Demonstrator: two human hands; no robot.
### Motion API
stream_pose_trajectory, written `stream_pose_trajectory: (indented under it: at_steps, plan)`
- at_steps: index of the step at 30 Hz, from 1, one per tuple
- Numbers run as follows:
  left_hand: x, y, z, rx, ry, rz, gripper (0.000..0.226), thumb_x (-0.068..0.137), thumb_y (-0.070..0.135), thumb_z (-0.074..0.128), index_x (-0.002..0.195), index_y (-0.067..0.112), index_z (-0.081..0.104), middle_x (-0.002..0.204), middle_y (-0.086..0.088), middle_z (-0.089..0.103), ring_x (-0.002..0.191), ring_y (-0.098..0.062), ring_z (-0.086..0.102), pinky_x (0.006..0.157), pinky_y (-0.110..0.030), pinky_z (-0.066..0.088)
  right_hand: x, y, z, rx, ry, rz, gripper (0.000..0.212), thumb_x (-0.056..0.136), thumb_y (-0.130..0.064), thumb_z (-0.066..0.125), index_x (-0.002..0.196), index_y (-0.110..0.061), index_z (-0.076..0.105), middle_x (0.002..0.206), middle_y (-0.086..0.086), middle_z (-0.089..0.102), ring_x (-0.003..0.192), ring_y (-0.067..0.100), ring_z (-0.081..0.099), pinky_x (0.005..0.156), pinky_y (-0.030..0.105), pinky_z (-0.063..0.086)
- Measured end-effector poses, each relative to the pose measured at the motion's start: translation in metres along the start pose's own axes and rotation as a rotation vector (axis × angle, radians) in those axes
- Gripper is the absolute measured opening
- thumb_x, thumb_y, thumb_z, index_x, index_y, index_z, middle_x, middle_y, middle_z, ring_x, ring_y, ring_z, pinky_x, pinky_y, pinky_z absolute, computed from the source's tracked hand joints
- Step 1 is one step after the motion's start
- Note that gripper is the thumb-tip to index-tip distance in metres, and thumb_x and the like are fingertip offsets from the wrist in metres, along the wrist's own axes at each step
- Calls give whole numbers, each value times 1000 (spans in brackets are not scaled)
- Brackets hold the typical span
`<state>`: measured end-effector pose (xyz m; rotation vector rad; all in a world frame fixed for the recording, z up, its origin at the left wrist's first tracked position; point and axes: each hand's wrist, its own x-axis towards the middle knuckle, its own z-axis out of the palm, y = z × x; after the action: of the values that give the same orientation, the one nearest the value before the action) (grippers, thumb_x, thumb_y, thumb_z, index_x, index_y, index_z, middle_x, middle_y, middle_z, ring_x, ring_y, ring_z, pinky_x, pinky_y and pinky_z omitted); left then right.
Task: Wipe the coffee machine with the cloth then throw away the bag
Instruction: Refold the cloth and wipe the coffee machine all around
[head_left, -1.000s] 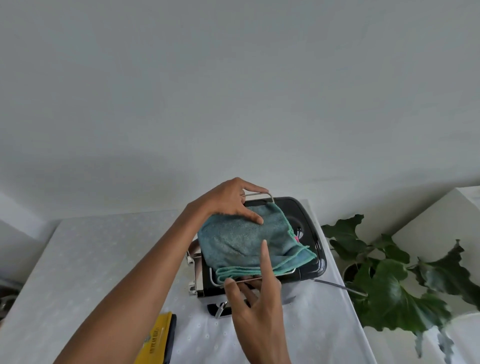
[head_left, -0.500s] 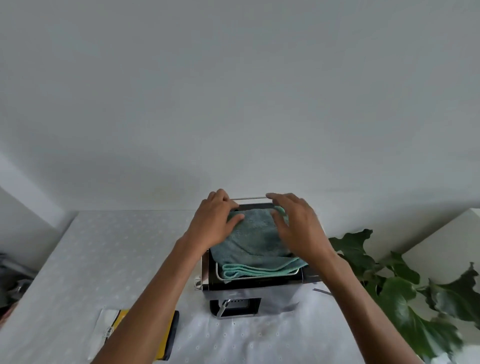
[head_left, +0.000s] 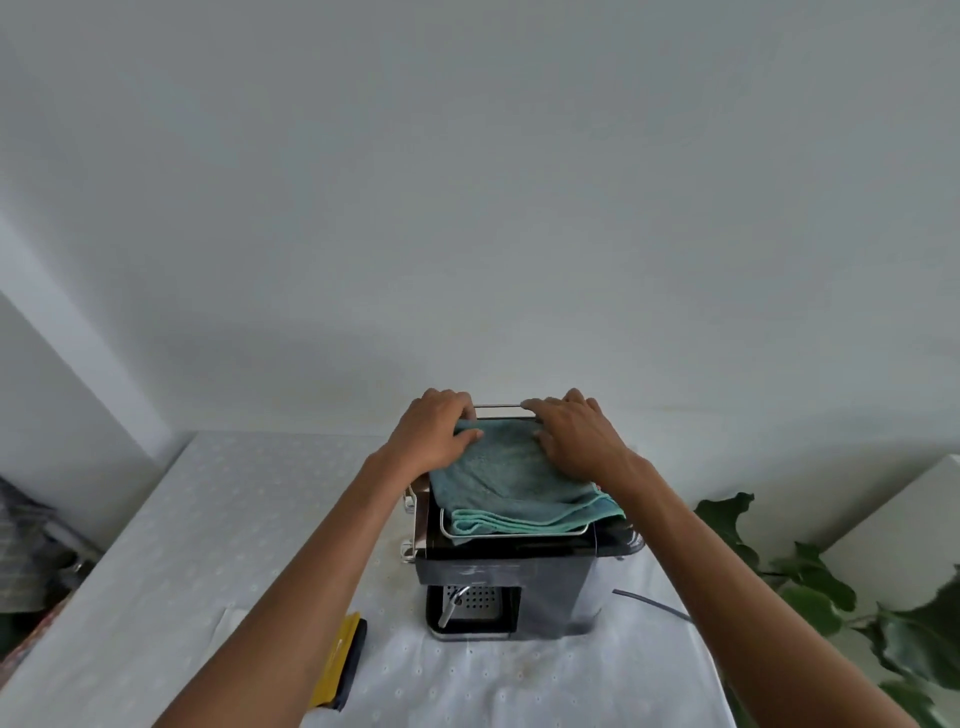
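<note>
A person's left hand (head_left: 434, 434) and right hand (head_left: 576, 441) rest side by side on a folded teal cloth (head_left: 514, 488) spread over the top of a black coffee machine (head_left: 493, 571), seen from a head-worn camera. The left hand pinches the cloth's far corner, thumb on top and fingers curled over the edge. The right hand lies palm down on the cloth with its fingers bent over the far edge; whether they pinch the fabric or only press it cannot be told. Between the 2 sets of fingertips runs a thin wire rail (head_left: 498, 407), just beyond the cloth. The cloth's folded near edge hangs toward the wrists, inside a second wire rail at the machine's front. Below the wrists, a metal spout (head_left: 452, 608) shows in the machine's open front recess. A yellow-and-black bag (head_left: 340, 660) lies flat on the white dotted tablecloth (head_left: 208, 519) beneath the left forearm, well apart from both hands. A grey cable (head_left: 649, 603) trails under the right forearm, and a leafy plant (head_left: 810, 587) stands out past the right elbow.
</note>
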<state>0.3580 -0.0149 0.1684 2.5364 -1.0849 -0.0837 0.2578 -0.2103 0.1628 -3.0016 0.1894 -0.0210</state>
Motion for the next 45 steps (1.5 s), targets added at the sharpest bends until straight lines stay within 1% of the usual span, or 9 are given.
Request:
stream_pose_trajectory:
  at_steps: [3,7,10,13,20,24,28,39,45]
  plan:
    - [-11,8,-8,-131,21,-10,16,94,31,63,91,22,50,68,5,55,58,-12,48,55,-27,31,-2,5,-6,77,-1,-27,42,102,-25,46,144,-24,47,135,3,61,126,30,43,103,39,32]
    - [-25,20,-19,-209,106,-12,16,91,33,67,90,25,53,66,0,63,47,-11,43,54,-31,39,-12,10,-20,99,87,-74,30,98,-22,55,127,-23,63,118,5,63,117,28,49,97,37,34]
    - [-38,31,-31,-290,181,-32,16,87,38,71,89,29,57,86,3,72,69,-11,63,68,-32,50,-32,18,-34,211,219,-117,17,98,-19,59,109,-16,72,100,4,61,96,28,59,85,34,42]
    - [-58,50,-42,-398,240,-43,17,82,40,76,86,31,62,92,7,74,91,-5,67,82,-28,50,-65,22,-51,334,295,-166,14,97,-16,61,103,-16,73,97,-1,59,81,20,60,74,33,50]
    - [-117,114,-61,-614,370,-40,19,78,31,80,91,20,73,87,9,76,87,-2,71,85,-25,52,-144,28,-94,440,457,-265,16,94,-9,63,101,-19,72,88,-7,70,73,4,56,70,22,46]
    - [-151,148,-56,-672,389,-41,14,83,20,77,95,14,74,90,8,76,86,-4,71,73,-16,51,-183,33,-100,515,477,-273,18,94,-7,63,102,-20,72,88,-6,69,77,10,58,69,24,47]
    - [-184,167,-41,-718,384,-31,14,84,17,75,97,12,75,91,5,76,88,-11,71,72,-22,55,-219,38,-90,574,461,-285,19,94,-7,63,104,-19,73,90,-9,69,80,7,60,69,19,45]
    - [-218,155,44,-517,271,-122,11,80,22,79,90,27,77,86,16,74,83,-3,70,75,-32,59,-271,43,10,563,305,-101,16,93,-10,67,99,-23,75,86,-10,70,76,4,61,70,26,53]
    - [-208,135,67,-219,289,-122,14,82,29,78,94,24,78,88,11,75,76,-4,65,66,-8,45,-258,34,57,539,374,92,14,93,-14,68,100,-23,76,92,-9,64,84,10,55,71,30,55]
